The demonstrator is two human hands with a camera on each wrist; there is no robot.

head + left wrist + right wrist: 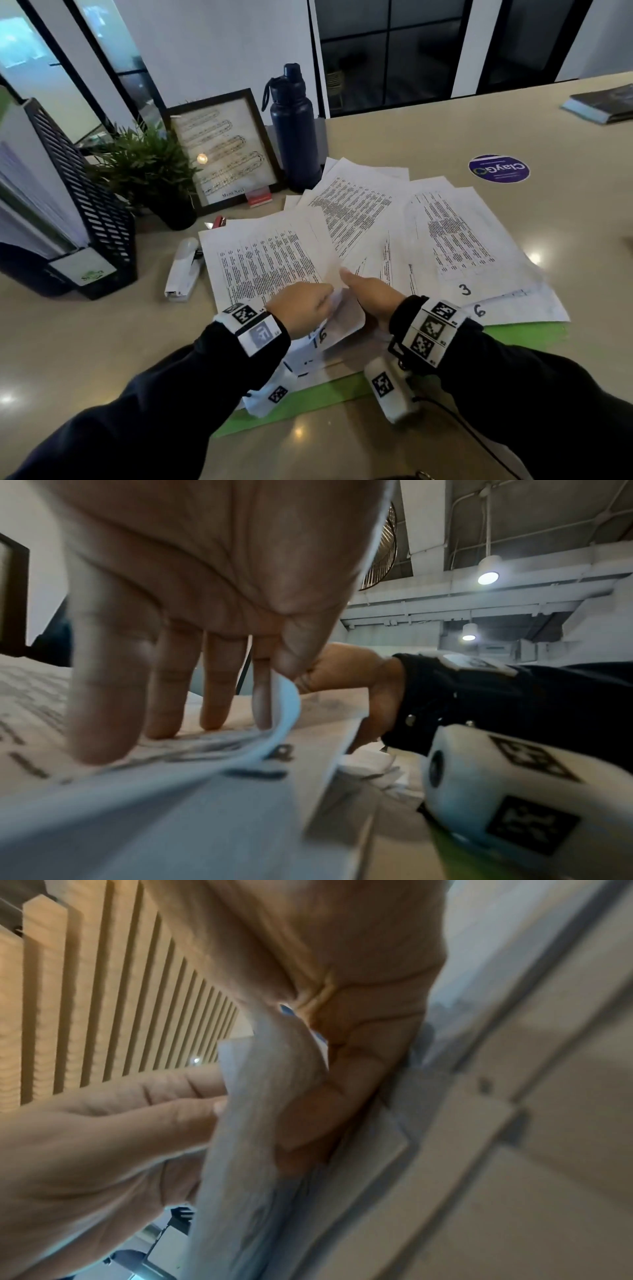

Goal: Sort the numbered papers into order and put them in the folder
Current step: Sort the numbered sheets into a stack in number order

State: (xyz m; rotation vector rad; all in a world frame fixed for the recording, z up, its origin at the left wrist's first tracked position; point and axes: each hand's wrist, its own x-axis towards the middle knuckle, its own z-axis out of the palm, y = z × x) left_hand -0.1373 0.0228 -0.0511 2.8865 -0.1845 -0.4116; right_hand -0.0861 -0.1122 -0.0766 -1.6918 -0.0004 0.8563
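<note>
Printed white papers [363,205] lie fanned across the table, on top of a green folder [308,397] whose near edge shows. Handwritten numbers show on sheet 3 [464,289], sheet 6 [479,310] and sheet 16 [320,337]. My left hand [329,301] rests on the left sheet [267,260], thumb and forefinger pinching its curled lower right corner [287,712]. My right hand [349,284] pinches the same lifted corner [267,1096] from the other side. In the left wrist view the left hand [274,696] has its other fingers [106,696] pressed flat on the print.
At the back stand a navy bottle [294,126], a framed picture [222,150], a potted plant [147,164] and a black file rack [85,205]. A white stapler [183,270] lies left of the papers. Farther right are a purple sticker [498,168] and a book [603,102].
</note>
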